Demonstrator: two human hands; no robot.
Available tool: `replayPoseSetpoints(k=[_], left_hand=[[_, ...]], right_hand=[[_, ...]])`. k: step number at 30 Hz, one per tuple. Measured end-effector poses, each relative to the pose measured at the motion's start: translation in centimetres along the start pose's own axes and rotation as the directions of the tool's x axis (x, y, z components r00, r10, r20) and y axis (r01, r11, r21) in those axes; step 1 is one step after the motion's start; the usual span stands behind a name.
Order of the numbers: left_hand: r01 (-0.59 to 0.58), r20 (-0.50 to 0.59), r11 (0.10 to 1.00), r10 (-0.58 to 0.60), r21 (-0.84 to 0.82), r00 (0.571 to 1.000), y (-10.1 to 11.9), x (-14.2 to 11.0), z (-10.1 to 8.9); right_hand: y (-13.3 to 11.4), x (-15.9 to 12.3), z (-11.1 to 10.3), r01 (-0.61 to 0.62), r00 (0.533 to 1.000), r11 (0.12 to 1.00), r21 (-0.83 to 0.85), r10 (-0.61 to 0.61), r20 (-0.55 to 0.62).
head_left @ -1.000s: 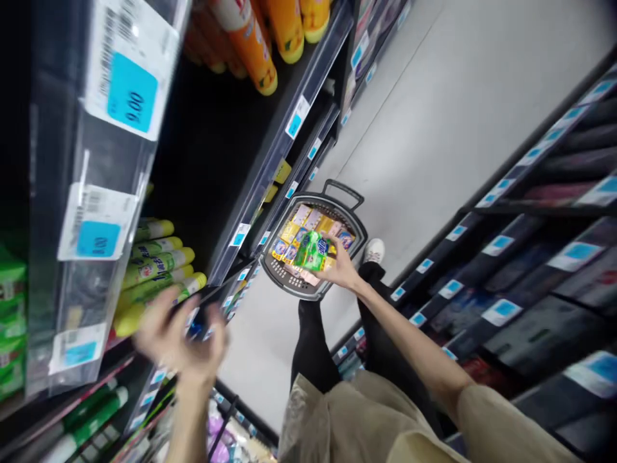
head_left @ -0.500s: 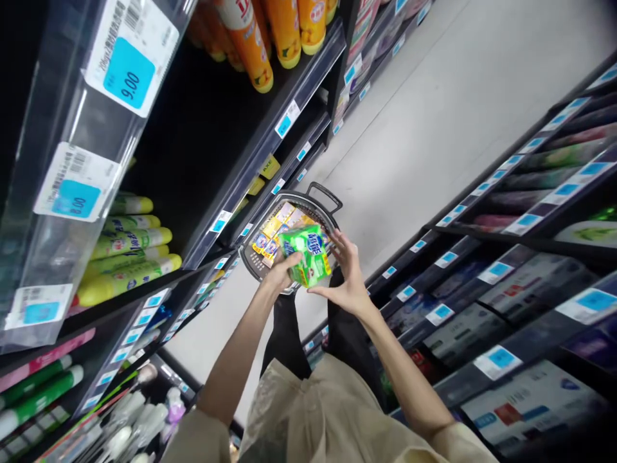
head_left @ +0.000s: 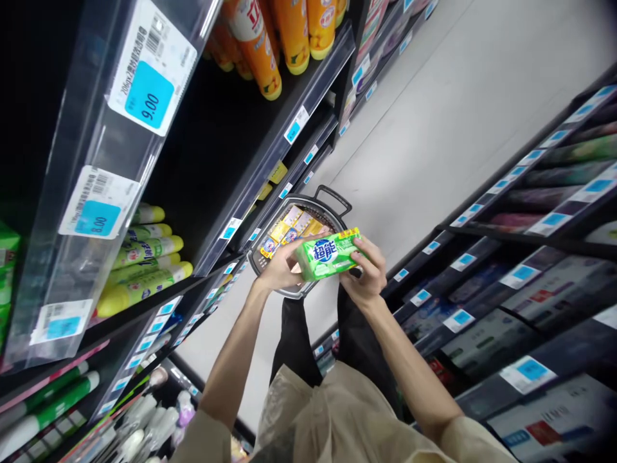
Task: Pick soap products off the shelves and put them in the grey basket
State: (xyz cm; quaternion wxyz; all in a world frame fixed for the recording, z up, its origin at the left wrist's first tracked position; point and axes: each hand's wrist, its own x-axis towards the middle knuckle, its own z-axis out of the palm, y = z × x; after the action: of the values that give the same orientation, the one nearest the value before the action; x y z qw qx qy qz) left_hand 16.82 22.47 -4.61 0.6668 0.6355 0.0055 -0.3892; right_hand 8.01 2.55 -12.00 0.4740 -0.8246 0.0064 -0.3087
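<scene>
Between my two hands is a green soap pack (head_left: pixel 328 254) with blue and white lettering and a yellow strip on its far edge. My left hand (head_left: pixel 281 267) grips its left end, thumb and fingers closed around it. At the pack's right end my right hand (head_left: pixel 367 270) is closed on it, fingers bent over the side. Below the pack, a dark shopping basket (head_left: pixel 255 262) stands on the floor by my legs, its handle (head_left: pixel 337 199) folded outward. Several yellow and white boxed packs (head_left: pixel 292 222) lie inside; the green pack and my hands hide part of them.
To the left rise dark shelves with price tags (head_left: pixel 147 96), yellow-capped green bottles (head_left: pixel 149 247) and orange bottles (head_left: pixel 294 35). Low shelves of packaged goods (head_left: pixel 491 341) line the right. Grey aisle floor (head_left: pixel 434 116) runs between them.
The green pack has been turned, so its long lettered face now shows. My right hand, spread beside it before, has closed on its right end. The view has shifted slightly.
</scene>
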Motion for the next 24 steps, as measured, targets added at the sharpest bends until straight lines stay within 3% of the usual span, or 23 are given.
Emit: replayPoseSetpoints(k=[6, 10, 13, 16, 19, 21, 23, 24], left_hand=[[-0.142, 0.082, 0.990, 0.142, -0.005, 0.986, -1.8, 0.0, -0.3], [-0.176, 0.072, 0.983, 0.172, 0.055, 0.982, -1.6, -0.5, -0.7], [-0.168, 0.052, 0.983, 0.165, 0.070, 0.985, -0.5, -1.2, -0.7], [-0.134, 0.064, 0.990, 0.130, 0.053, 0.989, 0.7, -1.8, -0.5], [-0.090, -0.044, 0.995, 0.092, 0.039, 0.995, 0.8, -2.3, 0.2], [-0.049, -0.187, 0.999, 0.049, 0.007, 0.981, 0.3, -2.7, 1.2], [0.004, -0.283, 0.997, -0.026, -0.078, 0.959, -0.3, -3.2, 2.2], [0.037, -0.296, 0.990, -0.075, -0.133, 0.952, -0.6, -3.5, 2.6]], right_hand=[[-0.1, 0.9, -0.3, 0.146, 0.989, 0.989, -0.007, -0.146, 0.002], [-1.0, 1.1, -0.4, 0.121, 0.993, 0.993, 0.008, -0.121, -0.001], [-1.4, 1.7, -1.4, 0.086, 0.987, 0.996, 0.019, -0.088, 0.134], [-1.7, 2.7, -3.0, 0.113, 0.947, 0.993, 0.028, -0.116, 0.301], [-2.6, 3.3, -4.3, 0.123, 0.916, 0.992, 0.015, -0.119, 0.382], [-3.4, 3.4, -4.8, 0.025, 0.919, 0.999, 0.039, -0.039, 0.393], [-4.0, 3.2, -4.9, -0.188, 0.905, 0.977, 0.098, 0.134, 0.403], [-4.1, 3.0, -4.8, -0.319, 0.877, 0.938, 0.134, 0.239, 0.416]])
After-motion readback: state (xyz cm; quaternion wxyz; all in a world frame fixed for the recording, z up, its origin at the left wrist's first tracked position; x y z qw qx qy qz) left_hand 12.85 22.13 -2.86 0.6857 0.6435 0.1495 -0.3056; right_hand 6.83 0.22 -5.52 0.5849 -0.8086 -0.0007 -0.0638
